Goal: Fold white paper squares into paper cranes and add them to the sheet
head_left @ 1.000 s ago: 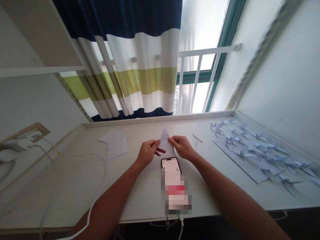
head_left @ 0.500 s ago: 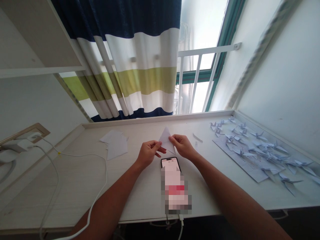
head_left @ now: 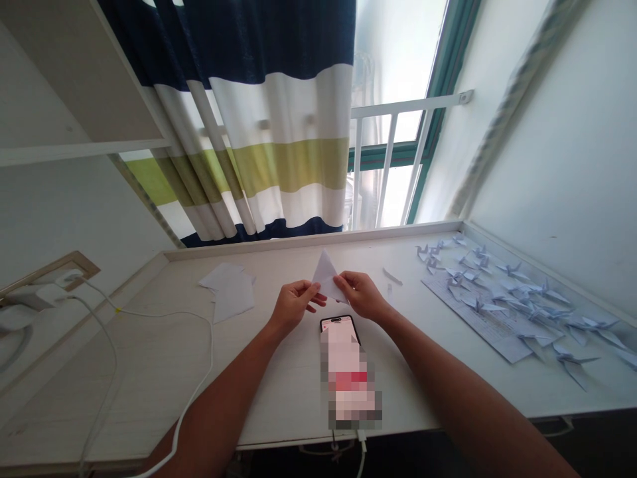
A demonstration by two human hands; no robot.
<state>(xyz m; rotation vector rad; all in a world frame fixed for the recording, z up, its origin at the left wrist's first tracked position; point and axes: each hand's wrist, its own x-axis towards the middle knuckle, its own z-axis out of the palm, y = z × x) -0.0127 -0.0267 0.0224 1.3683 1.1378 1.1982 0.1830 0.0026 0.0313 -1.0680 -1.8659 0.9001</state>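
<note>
A folded piece of white paper (head_left: pixel 326 271), triangular with its point facing the window, is held just above the desk. My left hand (head_left: pixel 294 302) pinches its left lower corner between thumb and fingers. On the right side, my right hand (head_left: pixel 362 292) grips the paper with thumb on top and fingers curled underneath. Directly below the hands lies a phone (head_left: pixel 340 324) with a lit screen, most of it blurred out. The underside of the paper and some fingertips are hidden.
Loose white paper sheets (head_left: pixel 233 295) lie at the left. Several folded paper cranes (head_left: pixel 515 271) cover the right side, some on a printed sheet (head_left: pixel 485 325). Small paper scraps (head_left: pixel 393 275) lie right of my hands. A white cable (head_left: pixel 212 345) crosses the left desk (head_left: pixel 149 372).
The paper has turned slightly, its tip shifting a little left and up. My right hand has moved a bit further onto its right side; my left hand keeps its pinch.
</note>
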